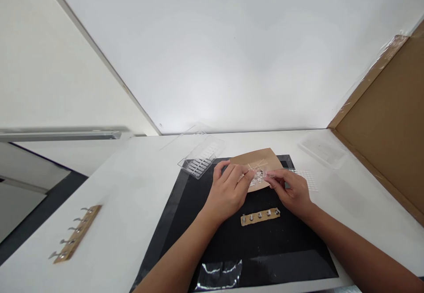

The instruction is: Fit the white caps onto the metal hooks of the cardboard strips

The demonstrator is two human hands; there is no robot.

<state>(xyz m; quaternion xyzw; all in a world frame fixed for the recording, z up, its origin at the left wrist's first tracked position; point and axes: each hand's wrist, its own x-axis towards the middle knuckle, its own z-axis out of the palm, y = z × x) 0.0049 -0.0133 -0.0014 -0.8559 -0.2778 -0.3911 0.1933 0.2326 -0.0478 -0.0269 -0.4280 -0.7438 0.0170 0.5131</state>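
Note:
A brown paper sheet [270, 157] lies at the top of the black mat [281, 249], with small white and clear pieces [257, 178] on it. Over the sheet's left part is my left hand [230, 187], thumb and index finger brought together at the pieces; what they hold is too small to make out. My right hand [293, 191] pinches a small clear piece [269, 174] at the sheet's right side. Below both hands, a cardboard strip [260, 217] carries several small metal parts in a row.
An open clear case [198, 160] with white strips overlaps the mat's upper left corner. A clear tray [323, 151] stands right, near a white grid [308, 180]. At far left lies another strip with metal clips [77, 234]. A cardboard panel [391, 120] borders the right side.

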